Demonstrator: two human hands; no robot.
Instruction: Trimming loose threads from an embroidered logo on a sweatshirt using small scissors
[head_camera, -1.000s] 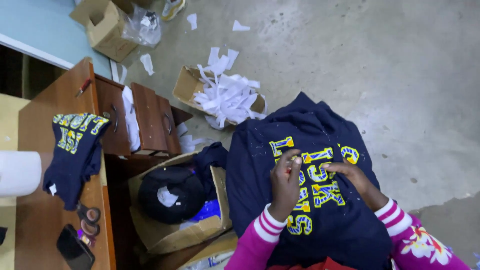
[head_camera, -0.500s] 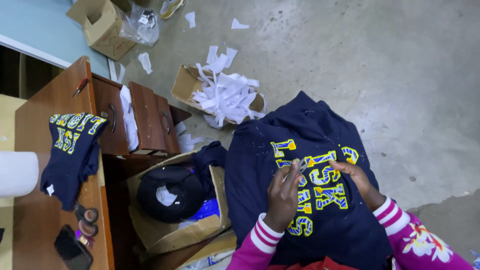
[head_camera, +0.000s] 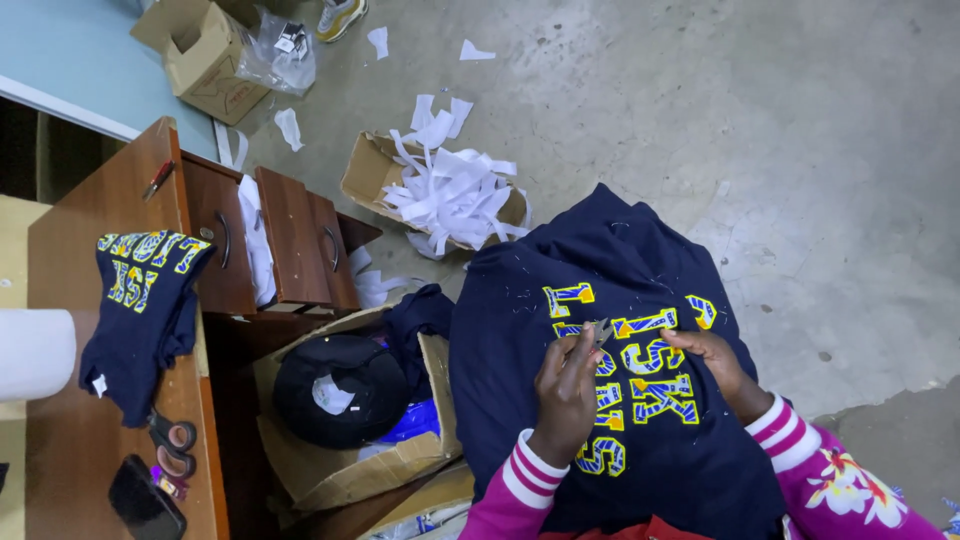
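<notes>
- The dark navy garment (head_camera: 620, 400) with yellow and blue stitched letters lies spread over the person's lap, letters facing up, above the concrete floor (head_camera: 800, 150).
- The left hand (head_camera: 565, 395) rests on the lettering, and its fingers (head_camera: 585, 345) are closed around a small metal thread snipper (head_camera: 603, 331), whose tip points at the upper row of letters.
- The right hand (head_camera: 715, 360) lies flat on the cloth just beside the letters. Its fingers seem to pinch or press the cloth there, but I cannot tell if they hold a thread.
- As I judge it, the trimming of the letters is in the middle: small light bits lie on the cloth around the lettering, and the tool is at the upper letters only. How many letters are already clean, the picture does not show.
- A second navy garment (head_camera: 140, 320) with the same kind of letters hangs over the edge of the wooden bench (head_camera: 90, 460); whether it is finished I cannot say.
- Near it on the bench lie scissors (head_camera: 172, 445) and a dark phone (head_camera: 145, 500).
- Between bench and lap stands an open cardboard box (head_camera: 350, 460) with a black cap (head_camera: 335, 390) and more dark cloth inside, so probably more pieces wait.
- Another box (head_camera: 440, 190) on the floor is full of white paper strips.
</notes>
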